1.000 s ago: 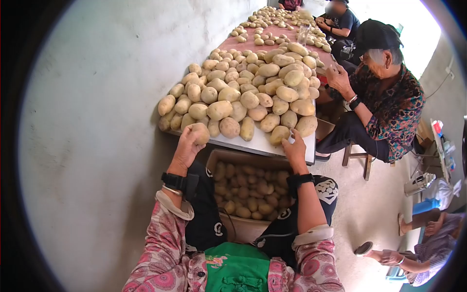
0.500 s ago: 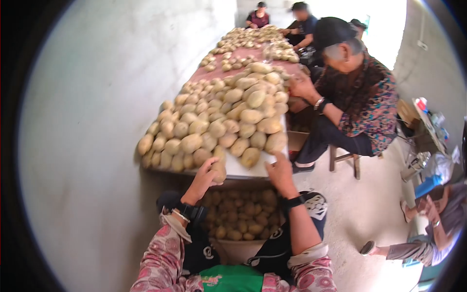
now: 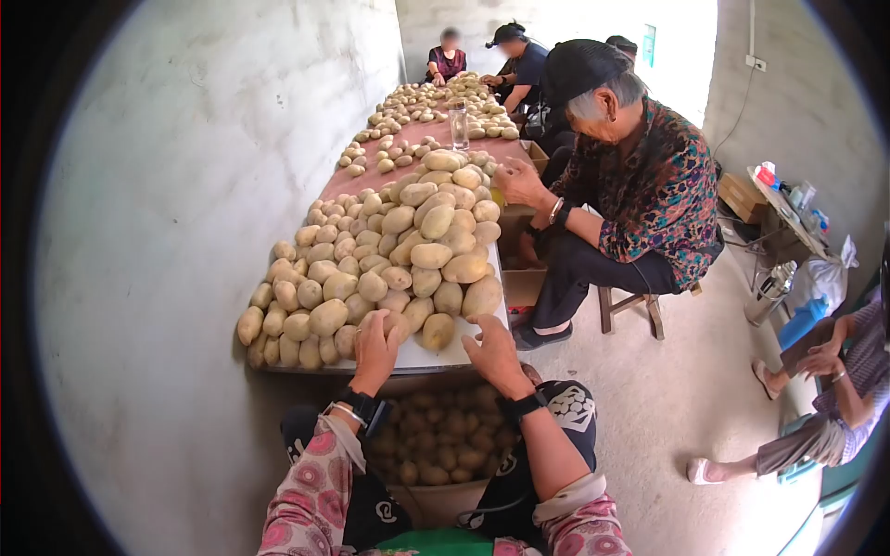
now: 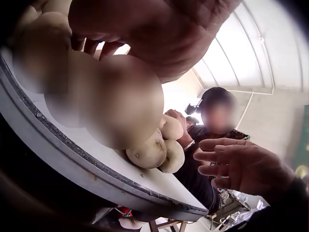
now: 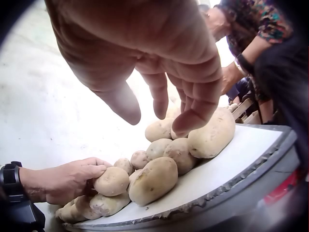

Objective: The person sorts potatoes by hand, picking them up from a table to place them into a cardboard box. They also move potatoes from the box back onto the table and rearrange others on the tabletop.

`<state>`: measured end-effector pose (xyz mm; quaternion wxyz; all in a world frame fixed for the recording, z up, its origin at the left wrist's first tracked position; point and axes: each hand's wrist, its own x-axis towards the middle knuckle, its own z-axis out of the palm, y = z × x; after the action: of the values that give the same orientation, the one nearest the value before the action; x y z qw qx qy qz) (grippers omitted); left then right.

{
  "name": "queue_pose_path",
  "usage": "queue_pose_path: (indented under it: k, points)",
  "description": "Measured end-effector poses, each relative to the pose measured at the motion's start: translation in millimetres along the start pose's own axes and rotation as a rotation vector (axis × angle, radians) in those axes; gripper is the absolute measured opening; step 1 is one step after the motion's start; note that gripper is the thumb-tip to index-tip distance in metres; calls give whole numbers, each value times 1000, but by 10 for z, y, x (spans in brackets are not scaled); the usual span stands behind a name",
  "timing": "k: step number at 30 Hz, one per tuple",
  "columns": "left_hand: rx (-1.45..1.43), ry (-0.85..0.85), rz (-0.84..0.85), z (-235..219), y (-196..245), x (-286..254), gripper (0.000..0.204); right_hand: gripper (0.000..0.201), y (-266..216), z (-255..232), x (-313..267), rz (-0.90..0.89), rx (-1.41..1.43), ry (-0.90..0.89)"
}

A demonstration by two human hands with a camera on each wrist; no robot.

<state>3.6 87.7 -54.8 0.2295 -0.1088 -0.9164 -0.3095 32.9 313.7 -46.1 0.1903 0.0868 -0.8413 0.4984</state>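
Observation:
A heap of potatoes (image 3: 399, 250) covers the near end of the table (image 3: 451, 358). At the heap's front edge, my left hand (image 3: 375, 354) grips a potato (image 5: 112, 181), with the thumb along its top, low beside other potatoes. To the right, my right hand (image 3: 495, 357) hovers by the table's front edge, fingers loosely bent and holding nothing. Close beyond its fingertips lie a single potato (image 3: 438, 332) and a larger potato (image 3: 482, 298) at the heap's right corner. In the left wrist view, the right hand (image 4: 241, 164) shows its fingers extended.
Between my knees, below the table edge, stands a box (image 3: 445, 500) of potatoes. A person in a patterned shirt (image 3: 663, 195) sits close at the table's right side. A wall (image 3: 185, 185) runs along the left. A clear glass (image 3: 459, 128) stands farther up the table.
My left hand has brought its potato from in front of the table to the heap's front edge. The right hand has come away from the front potato. The head view has turned right.

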Motion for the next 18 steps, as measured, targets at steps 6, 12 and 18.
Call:
queue_pose_path:
  k: [6, 12, 18]
  points:
    - [61, -111, 106, -49, 42, -113, 48, 30, 42, 20, -2, -23, -6, 19]
    - [268, -146, 180, 97, 7, -261, 53, 32, 60, 64, -23, -5, 4, 8]
    - [256, -44, 146, 139, 66, -234, 52, 31, 63, -4, 1, 12, -15, -12]
